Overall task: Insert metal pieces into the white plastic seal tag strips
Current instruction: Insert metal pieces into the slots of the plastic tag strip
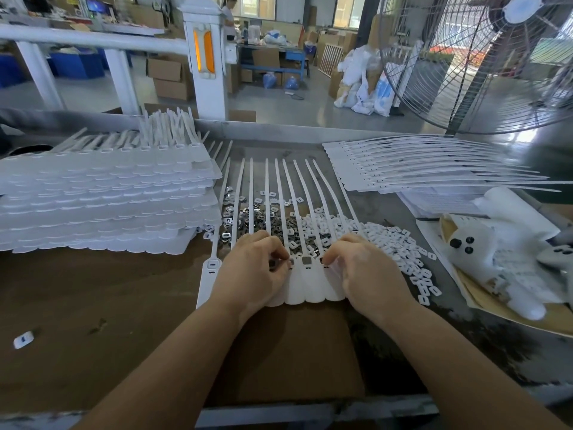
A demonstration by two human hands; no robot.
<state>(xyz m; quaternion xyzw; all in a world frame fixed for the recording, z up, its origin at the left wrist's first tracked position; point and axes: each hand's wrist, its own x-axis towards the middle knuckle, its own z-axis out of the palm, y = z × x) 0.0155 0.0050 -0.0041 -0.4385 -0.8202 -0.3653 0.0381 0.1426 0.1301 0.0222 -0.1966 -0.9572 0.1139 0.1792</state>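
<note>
Left hand [254,268] curled, fingertips pinching a metal piece at a socket of the white seal tag strip [305,283]; right hand [359,268] curled, fingertips pressed onto the next socket, grip contents hidden. Mid-insertion along the row, one socket [306,260] already filled. Next, probably: seat, then reach just beyond into the metal pieces [257,218]. Bare counter [93,305] to the left; stacked strips [102,200] and white caps [387,240] crowding both flanks.

Flat white plastic seal tag strips [305,283] lie on a brown cardboard sheet [288,352] beside shiny silver metal pieces [248,220] and small, seemingly white plastic clips [393,243].
</note>
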